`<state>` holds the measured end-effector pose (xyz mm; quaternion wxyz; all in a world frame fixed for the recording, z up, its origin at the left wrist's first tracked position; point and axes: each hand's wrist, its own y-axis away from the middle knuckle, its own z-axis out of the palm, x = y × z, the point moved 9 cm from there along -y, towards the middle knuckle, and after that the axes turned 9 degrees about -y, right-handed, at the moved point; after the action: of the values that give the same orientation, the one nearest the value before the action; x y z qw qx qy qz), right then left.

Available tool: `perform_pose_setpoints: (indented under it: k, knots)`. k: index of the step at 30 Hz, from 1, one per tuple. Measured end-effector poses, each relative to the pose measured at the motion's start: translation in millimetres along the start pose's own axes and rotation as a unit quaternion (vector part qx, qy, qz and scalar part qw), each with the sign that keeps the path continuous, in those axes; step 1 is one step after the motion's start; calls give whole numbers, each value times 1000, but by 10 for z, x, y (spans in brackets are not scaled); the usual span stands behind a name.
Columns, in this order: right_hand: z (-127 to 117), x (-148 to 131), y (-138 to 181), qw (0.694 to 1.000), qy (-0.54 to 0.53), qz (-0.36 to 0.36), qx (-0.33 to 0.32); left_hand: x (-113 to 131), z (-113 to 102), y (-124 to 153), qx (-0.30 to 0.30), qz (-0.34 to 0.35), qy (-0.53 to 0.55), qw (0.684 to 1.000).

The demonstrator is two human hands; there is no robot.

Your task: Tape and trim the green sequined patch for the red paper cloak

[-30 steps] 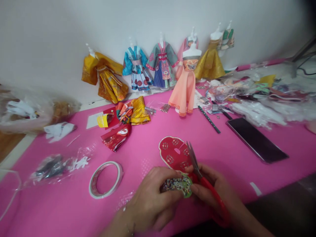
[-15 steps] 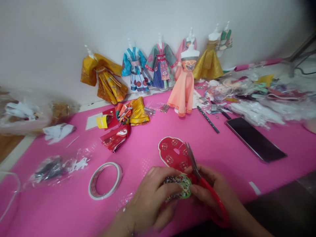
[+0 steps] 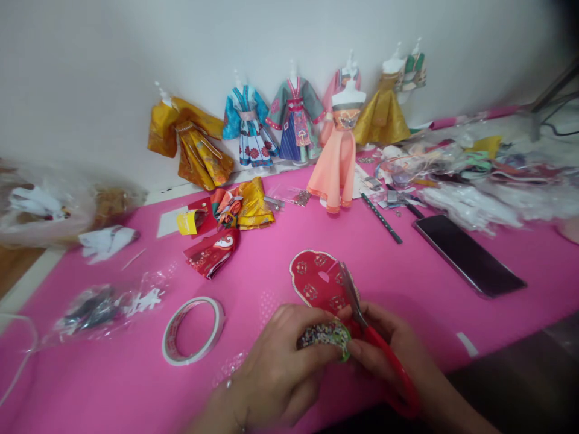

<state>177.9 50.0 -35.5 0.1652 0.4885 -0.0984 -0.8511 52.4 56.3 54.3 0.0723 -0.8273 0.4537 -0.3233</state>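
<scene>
My left hand (image 3: pixel 275 361) is closed around a small green-edged piece covered in multicoloured glitter or beads (image 3: pixel 323 334); its exact kind is unclear. Red-handled scissors (image 3: pixel 391 358) rest in my right hand (image 3: pixel 407 340), blades pointing up and away from me. The right thumb and fingertips also meet the green edge of the glittery piece. Just beyond both hands lies a scalloped red cloth piece (image 3: pixel 312 280) with a pale trim and a small cut-out, partly covered by the scissor blades.
A tape roll (image 3: pixel 169 346) lies on the pink mat (image 3: pixel 253 259). A phone (image 3: pixel 470 253) and a dark stick (image 3: pixel 380 218) are to the right. Dressed doll forms (image 3: pixel 294 120) line the wall. Folded red cloth (image 3: pixel 212 256) and plastic bags (image 3: pixel 479 199) lie around.
The left fingers have shifted on the glittery piece, and more of its speckled face shows while less of the green edge is visible. The scissors stay nearly in place.
</scene>
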Motion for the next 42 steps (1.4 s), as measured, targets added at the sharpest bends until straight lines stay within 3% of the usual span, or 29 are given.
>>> perform_pose_setpoints:
  k: [10, 15, 21, 33, 42]
  knots:
    - [10, -22, 22, 1000, -14, -8, -2, 6, -57, -9, 18, -3, 37, 999]
    - [8, -31, 26, 1000, -7, -11, 5, 26, -61, -20, 20, 17, 30, 999]
    - [-16, -37, 14, 1000, 20, -7, 13, 12, -59, -14, 12, -17, 35, 999]
    - [14, -57, 17, 1000, 1, -15, 5, -5, -37, 20, 24, 16, 12, 1000]
    - [12, -32, 11, 1000, -9, -21, 4, 21, -30, 16, 20, -4, 17, 1000]
